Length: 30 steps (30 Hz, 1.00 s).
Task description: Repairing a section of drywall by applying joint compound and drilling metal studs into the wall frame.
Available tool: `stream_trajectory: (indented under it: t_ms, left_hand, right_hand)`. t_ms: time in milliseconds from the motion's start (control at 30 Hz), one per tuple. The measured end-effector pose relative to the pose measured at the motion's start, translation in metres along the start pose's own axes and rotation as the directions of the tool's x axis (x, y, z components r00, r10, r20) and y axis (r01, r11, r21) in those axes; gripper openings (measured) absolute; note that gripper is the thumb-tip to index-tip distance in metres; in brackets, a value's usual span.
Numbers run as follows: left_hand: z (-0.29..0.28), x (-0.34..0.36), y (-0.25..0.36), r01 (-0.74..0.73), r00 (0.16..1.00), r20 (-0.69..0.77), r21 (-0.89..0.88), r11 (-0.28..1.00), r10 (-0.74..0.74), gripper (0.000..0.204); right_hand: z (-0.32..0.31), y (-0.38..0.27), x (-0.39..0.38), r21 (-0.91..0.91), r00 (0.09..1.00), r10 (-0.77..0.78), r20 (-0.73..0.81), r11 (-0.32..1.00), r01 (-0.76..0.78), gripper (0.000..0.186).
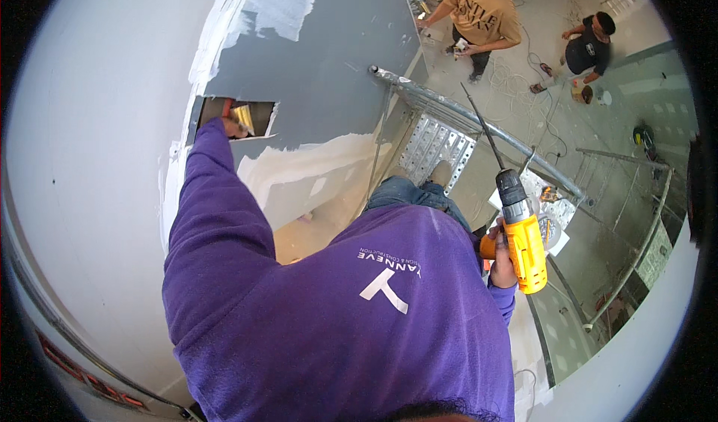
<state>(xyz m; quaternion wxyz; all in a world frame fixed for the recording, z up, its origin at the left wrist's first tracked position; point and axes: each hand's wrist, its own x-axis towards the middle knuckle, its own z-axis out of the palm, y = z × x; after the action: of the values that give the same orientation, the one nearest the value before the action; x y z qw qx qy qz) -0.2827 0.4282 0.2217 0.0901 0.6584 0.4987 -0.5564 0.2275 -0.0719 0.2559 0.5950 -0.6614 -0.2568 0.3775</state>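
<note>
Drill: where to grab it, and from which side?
Best bet: the handle, from the person's near side, behind the drill. The handle juts left off the thick body, giving fingers something to wrap, as the right hand does. The long bit points away from the person, so that approach should keep hands clear of it and the chuck.

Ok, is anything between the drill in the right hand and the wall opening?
Only the left hand, at the opening and covering part of it. The metal rail seems to lie beyond the drill; nothing else visible blocks the way.
</note>
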Motion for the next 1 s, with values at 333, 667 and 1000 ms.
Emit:
stream_trajectory:
  t_ms: [333,667,1000]
  left_hand:
    - [0.040,0.036,-0.021,-0.093,0.990,-0.135,-0.422,0.902,0.039,0.066]
    - [-0.006,-0.003,0.049,-0.206,0.979,0.029,0.108,0.973,0.204,0.054]
    - [-0.030,-0.032,0.067,-0.218,0.975,0.046,-0.016,0.976,0.218,0.061]
  right_hand:
    - [0.000,0.009,0.004,0.080,0.997,0.064,-0.051,0.995,-0.060,0.028]
    - [0.016,0.007,0.017,0.141,0.998,0.018,-0.065,0.990,-0.009,0.031]
    - [0.028,-0.002,0.001,0.107,0.987,0.089,-0.135,0.991,-0.074,0.028]
